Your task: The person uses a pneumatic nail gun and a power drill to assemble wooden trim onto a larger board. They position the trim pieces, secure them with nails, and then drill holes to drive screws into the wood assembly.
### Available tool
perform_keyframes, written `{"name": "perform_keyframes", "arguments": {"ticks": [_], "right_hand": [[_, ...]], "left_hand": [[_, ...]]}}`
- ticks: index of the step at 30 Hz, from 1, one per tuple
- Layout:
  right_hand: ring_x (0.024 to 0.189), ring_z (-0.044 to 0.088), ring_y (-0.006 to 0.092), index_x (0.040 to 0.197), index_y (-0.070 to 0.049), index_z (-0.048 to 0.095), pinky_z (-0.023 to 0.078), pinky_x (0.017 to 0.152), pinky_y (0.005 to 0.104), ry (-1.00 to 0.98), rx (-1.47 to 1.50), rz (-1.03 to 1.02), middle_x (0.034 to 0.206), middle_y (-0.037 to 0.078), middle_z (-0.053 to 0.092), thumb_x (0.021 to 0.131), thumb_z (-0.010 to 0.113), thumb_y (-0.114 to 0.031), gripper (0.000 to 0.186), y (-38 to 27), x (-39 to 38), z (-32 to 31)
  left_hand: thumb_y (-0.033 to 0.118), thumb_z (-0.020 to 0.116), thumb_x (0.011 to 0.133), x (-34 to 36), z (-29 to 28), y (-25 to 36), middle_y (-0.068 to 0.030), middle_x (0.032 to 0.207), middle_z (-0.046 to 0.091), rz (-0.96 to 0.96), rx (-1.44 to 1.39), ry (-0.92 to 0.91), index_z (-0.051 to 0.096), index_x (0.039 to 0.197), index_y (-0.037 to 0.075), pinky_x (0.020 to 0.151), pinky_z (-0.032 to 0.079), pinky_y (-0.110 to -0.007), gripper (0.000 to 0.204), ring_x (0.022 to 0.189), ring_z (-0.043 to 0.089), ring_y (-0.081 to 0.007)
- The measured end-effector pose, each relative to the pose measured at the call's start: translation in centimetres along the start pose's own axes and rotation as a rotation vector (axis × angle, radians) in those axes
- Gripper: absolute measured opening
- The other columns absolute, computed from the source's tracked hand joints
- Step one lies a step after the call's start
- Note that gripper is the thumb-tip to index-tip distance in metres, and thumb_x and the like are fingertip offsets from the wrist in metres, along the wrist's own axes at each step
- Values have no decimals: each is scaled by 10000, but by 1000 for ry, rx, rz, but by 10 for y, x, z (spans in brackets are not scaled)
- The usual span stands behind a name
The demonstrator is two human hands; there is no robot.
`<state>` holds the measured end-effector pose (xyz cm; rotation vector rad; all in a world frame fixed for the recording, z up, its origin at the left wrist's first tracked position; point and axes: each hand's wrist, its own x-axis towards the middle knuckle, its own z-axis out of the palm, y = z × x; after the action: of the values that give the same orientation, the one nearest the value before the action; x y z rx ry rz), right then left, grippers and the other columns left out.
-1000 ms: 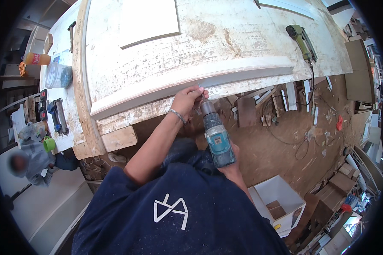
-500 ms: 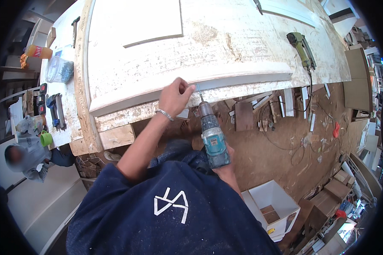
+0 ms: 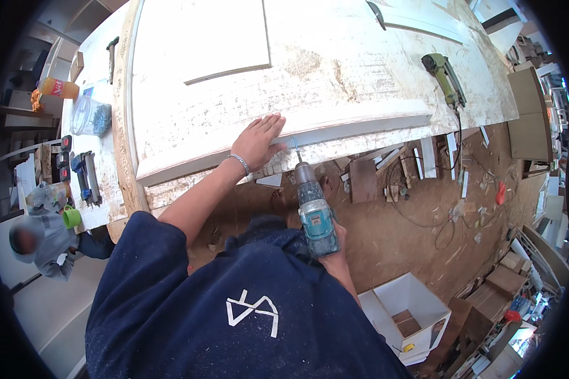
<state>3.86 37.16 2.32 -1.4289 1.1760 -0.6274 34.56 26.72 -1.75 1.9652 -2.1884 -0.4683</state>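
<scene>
My left hand (image 3: 257, 142), with a chain bracelet at the wrist, lies flat on the long white moulded board (image 3: 354, 117) near the workbench's front edge, fingers stretched over its top. My right hand (image 3: 334, 249) grips a teal and black cordless drill (image 3: 317, 228), held just below the board. A thin bit runs from its chuck up to the board's front side, right of my left hand. The white workbench (image 3: 385, 69) carries a large white panel (image 3: 202, 38) behind the board and a green nail gun (image 3: 447, 82) with a hose to the right.
Battery packs (image 3: 64, 161), clamps (image 3: 85, 177), a plastic tub (image 3: 91, 117) and a bottle (image 3: 58, 88) stand left. A person (image 3: 57, 246) in grey is at the lower left. An open white box (image 3: 404, 316), offcuts (image 3: 363, 180) and cables lie below on the right.
My left hand has moved from pinching at the drill bit to lying flat on the board, left of the bit. The drill has shifted slightly, its bit now visible against the board's front.
</scene>
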Motion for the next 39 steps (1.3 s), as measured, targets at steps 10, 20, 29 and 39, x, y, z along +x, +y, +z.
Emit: {"name": "perform_keyframes", "arguments": {"ticks": [10,20,29,39], "right_hand": [[845,713,159,1146,-27,695,552,754,316,37,-47,-25,929,94,747,815,808,-75,353,-2,10,7],[857,750,245,1173,-35,673,559,772,346,23,21,37,936,142,747,756,832,-84,448,8,13,8],[848,749,284,1182,-25,653,554,762,352,-17,55,38,920,158,736,730,824,-84,487,-29,19,-3],[854,726,367,1055,-37,665,550,726,392,14,-57,111,883,183,701,762,804,-127,337,-24,22,4]], "left_hand": [[411,588,1021,-1,2,0,-159,1626,400,3,-10,16,376,1568,68,1267,275,-414,679,1509,370,-300],[357,668,976,4,5,-12,-194,1614,405,71,-75,12,392,1565,77,1256,299,-440,707,1499,371,-355],[298,748,907,43,-10,-16,-220,1667,268,298,-104,-163,240,1616,28,1281,238,-469,913,1561,231,-383],[258,710,935,52,-21,-9,-280,1657,242,317,-91,-261,213,1593,-51,1282,223,-475,881,1558,227,-406]]}}
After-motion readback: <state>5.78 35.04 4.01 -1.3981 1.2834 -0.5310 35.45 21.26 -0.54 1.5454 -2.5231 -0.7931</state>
